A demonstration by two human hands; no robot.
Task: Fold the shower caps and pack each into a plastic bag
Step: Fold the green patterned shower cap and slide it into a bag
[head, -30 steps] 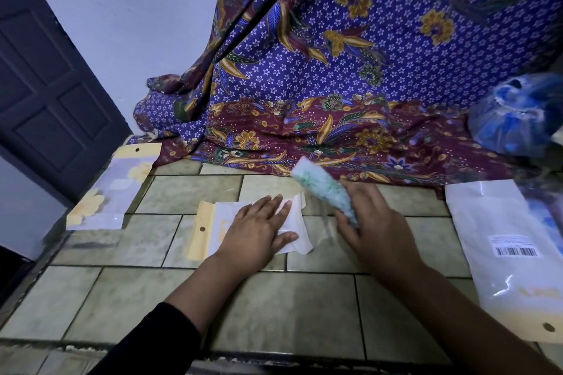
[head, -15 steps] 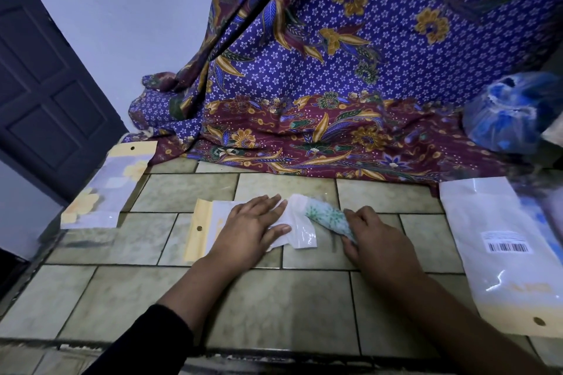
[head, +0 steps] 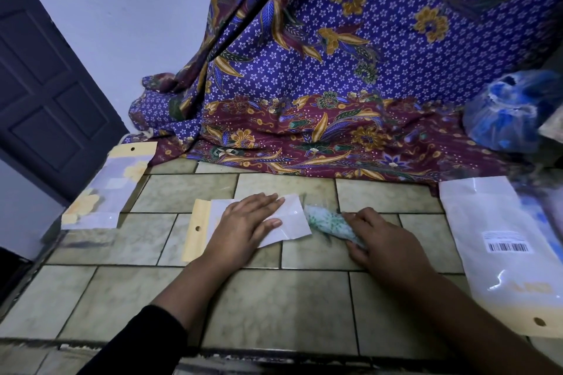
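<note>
A small clear plastic bag (head: pixel 291 221) with a yellow header strip lies flat on the tiled counter (head: pixel 274 307). My left hand (head: pixel 243 225) presses down on it with fingers spread. A folded shower cap (head: pixel 330 224), white with a green print, lies at the bag's right-hand mouth. My right hand (head: pixel 384 243) grips the cap's right end, holding its left end against the bag's opening. Whether the cap's tip is inside the bag I cannot tell.
A packed bag (head: pixel 109 189) with yellow print lies at the counter's left edge. A stack of empty bags with a barcode label (head: pixel 499 250) sits at the right. A patterned purple cloth (head: pixel 335 85) drapes behind; a blue plastic bundle (head: pixel 511 113) rests at the back right.
My right hand has brought the folded cap down from above the counter and leftward to the bag's mouth. My left hand has stayed pressed on the bag.
</note>
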